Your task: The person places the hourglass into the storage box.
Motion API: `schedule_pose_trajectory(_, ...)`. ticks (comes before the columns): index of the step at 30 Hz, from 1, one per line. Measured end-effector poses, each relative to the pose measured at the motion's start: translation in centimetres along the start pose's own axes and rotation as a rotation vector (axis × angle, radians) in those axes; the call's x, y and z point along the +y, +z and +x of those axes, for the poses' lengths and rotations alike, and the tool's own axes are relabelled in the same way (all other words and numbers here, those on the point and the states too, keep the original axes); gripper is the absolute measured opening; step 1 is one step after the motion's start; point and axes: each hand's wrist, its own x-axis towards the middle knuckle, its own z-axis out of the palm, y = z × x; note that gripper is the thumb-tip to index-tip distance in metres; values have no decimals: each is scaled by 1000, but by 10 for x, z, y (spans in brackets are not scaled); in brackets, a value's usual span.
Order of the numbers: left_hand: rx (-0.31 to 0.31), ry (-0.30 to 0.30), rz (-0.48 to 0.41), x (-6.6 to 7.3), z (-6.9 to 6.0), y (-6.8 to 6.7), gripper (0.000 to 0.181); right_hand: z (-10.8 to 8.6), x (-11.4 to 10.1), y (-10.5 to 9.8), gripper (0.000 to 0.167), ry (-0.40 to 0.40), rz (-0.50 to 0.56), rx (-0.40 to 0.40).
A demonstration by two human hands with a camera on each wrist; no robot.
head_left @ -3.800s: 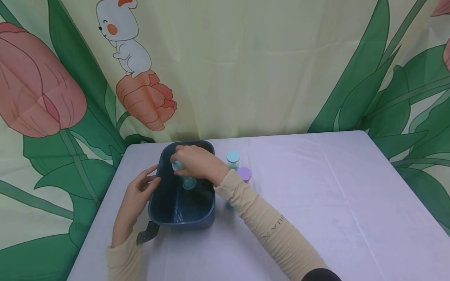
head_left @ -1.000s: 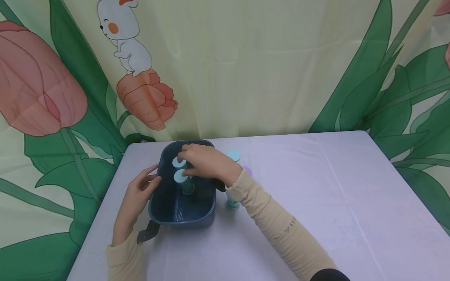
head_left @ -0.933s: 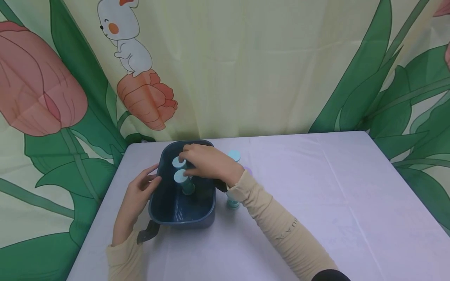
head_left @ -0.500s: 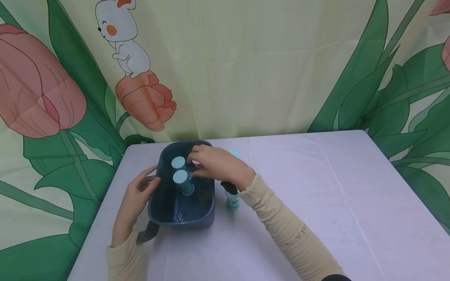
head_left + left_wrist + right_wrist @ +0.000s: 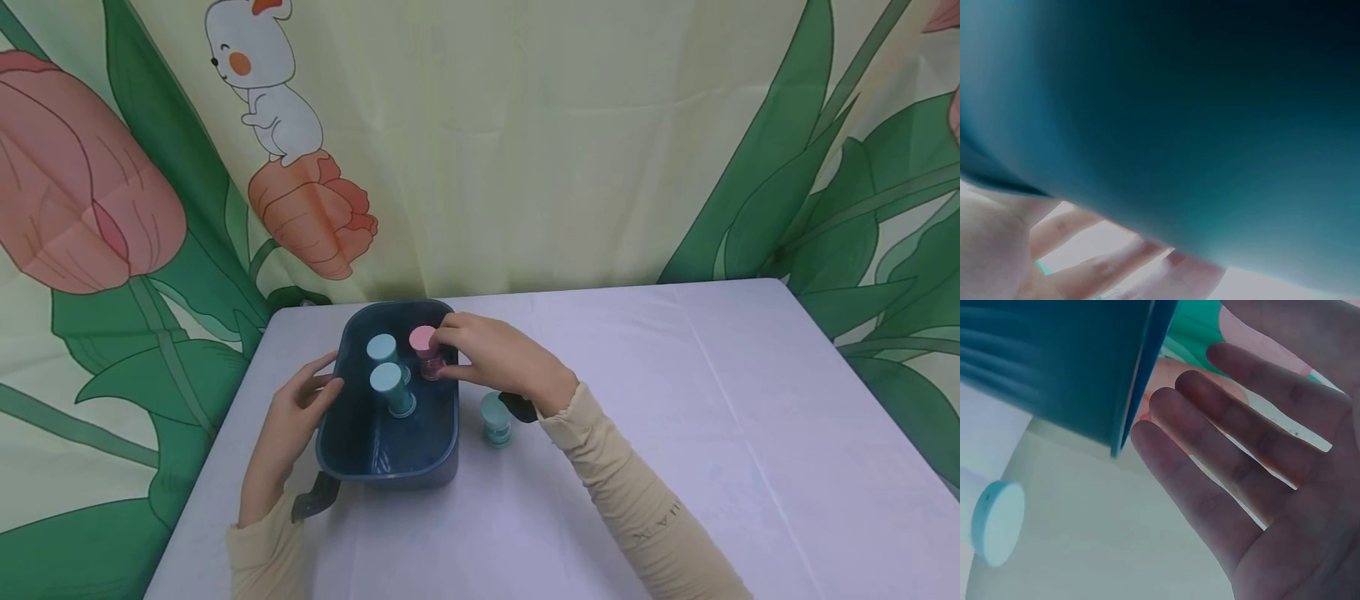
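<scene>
A dark blue bin (image 5: 360, 450) stands on the table. My left hand (image 5: 296, 408) rests along its left rim; in the left wrist view, spread fingers (image 5: 1107, 269) lie beside the bin's wall. Inside are two small bottles, a near cyan-lidded bottle (image 5: 387, 380) and a farther cyan-lidded bottle (image 5: 382, 347), plus a pink-lidded bottle (image 5: 423, 340) by the right wall. My right hand (image 5: 502, 354) is over the right rim, its fingertips overlapping the pink-lidded bottle in the head view. The right wrist view shows extended fingers (image 5: 1222, 450) holding nothing.
Another cyan-lidded bottle (image 5: 496, 418) stands on the white-covered table (image 5: 675, 375), just right of the bin and below my right wrist. A printed curtain (image 5: 525, 167) hangs behind the table.
My right hand has let go of the near cyan-lidded bottle and moved right across the bin. The pink-lidded bottle has come into view; bottles at the back right are now covered. Left hand unchanged.
</scene>
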Motion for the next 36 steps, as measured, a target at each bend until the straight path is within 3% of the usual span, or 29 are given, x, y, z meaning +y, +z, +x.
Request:
schedule_pose_trajectory(22, -15, -14, 2, 2, -1, -1, 60, -39, 28, 5, 35, 118, 69, 17)
schedule_pose_trajectory(36, 0, -3, -4, -2, 0, 0, 59, -52, 43, 14, 30, 134, 77, 24)
